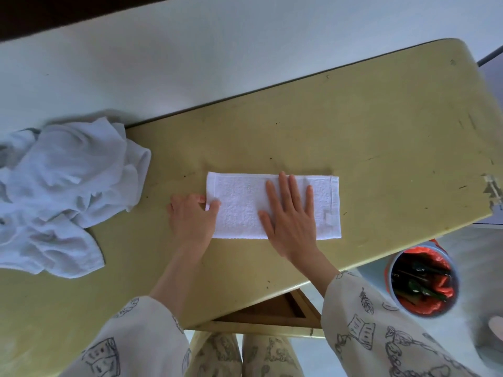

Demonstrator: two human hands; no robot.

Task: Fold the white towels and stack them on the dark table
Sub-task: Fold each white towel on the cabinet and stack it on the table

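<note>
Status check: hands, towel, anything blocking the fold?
Left hand pinching the folded towel's left edge; right hand flat on it. Unfolded towel pile at left, apart. Nothing on the towel but the hands.

Home room, worn yellow table, lined waste bin, white wall

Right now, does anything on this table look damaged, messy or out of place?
Yes. The table is chipped at its right edge, and its yellowish top is scuffed. A heap of unfolded white towels lies crumpled at the left end. The folded towel lies flat and tidy under the right hand, with the left hand pinching its left edge.
</note>
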